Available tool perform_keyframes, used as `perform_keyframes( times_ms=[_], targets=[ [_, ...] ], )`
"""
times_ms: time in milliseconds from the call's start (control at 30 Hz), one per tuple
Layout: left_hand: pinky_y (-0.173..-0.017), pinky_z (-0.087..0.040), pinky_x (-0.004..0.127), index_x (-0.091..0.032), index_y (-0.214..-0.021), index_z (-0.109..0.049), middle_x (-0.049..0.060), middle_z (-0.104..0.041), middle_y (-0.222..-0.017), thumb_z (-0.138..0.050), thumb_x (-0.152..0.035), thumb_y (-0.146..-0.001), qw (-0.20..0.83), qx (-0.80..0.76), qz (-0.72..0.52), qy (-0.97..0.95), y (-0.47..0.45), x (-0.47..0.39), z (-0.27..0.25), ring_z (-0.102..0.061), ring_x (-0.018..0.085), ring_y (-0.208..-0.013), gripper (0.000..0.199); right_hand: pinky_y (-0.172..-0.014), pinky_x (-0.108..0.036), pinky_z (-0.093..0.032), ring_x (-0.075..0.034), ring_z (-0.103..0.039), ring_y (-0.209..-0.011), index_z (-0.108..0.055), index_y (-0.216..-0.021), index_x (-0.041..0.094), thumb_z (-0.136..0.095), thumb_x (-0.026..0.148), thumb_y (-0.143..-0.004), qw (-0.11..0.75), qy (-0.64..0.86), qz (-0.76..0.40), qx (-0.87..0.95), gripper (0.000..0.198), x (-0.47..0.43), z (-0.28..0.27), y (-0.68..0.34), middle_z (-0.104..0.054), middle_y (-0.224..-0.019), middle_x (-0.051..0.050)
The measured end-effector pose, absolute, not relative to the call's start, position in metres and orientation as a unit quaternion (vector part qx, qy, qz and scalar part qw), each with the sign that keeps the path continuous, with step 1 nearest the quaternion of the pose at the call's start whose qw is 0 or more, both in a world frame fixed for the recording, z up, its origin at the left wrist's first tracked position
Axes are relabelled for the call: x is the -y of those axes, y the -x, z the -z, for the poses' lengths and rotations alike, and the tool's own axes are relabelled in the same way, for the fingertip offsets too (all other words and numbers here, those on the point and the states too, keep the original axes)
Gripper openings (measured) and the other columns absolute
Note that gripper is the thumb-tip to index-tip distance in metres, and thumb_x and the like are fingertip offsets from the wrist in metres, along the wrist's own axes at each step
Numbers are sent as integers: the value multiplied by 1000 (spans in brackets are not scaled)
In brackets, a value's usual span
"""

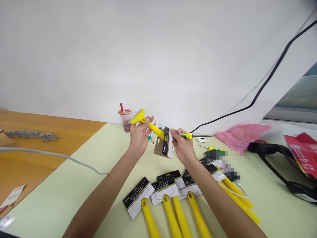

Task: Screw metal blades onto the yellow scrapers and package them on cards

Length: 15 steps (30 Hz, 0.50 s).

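Observation:
Held up above the table is a yellow scraper [155,128], its wide head at the upper left. My left hand [140,136] is closed round its neck just below the head, some fingers apart. A black and white card sleeve [165,145] sits around the lower end of the handle and hides it. My right hand [182,144] grips a screwdriver [201,136] with a yellow-green handle, its shaft pointing right. That hand's thumb and fingers are also at the card's right edge; whether they pinch it I cannot tell.
Several carded yellow scrapers [150,218] lie in front. A second screwdriver [212,148], pink plastic bag [241,135] and black headset-like frame [272,172] are to the right. A drink cup [125,119] stands by the wall. Grey pieces [31,134] lie left; a black cable [267,77] hangs right.

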State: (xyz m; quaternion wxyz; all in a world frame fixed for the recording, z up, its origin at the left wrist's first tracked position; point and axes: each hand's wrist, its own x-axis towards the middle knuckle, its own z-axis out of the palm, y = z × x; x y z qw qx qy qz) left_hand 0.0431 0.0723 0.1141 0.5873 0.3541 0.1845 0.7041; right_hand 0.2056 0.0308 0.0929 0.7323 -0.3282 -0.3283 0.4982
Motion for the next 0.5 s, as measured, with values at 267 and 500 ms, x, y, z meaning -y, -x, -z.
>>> perform_keyframes(
  times_ms=[267, 500],
  targets=[
    [-103, -64, 47, -34, -149, -57, 10, -79, -129, -99, -24, -77, 561, -224, -674, -425, -57, -54, -119, -79, 32, -122, 83, -67, -27, -57, -16, -69, -81, -45, -64, 25, -111, 42, -49, 797, 309, -455, 249, 69, -35, -93, -212, -68, -79, 3],
    [-96, -66, 38, -42, -158, -48, 6, -76, -129, -100, -28, -76, 515, -228, -722, -401, -75, -42, -107, -80, 27, -117, 98, -68, -29, -58, -17, -68, -79, -43, -69, 26, -103, 50, -64, 821, 329, -396, 247, 65, -32, -88, -206, -63, -76, 6]
  ],
)
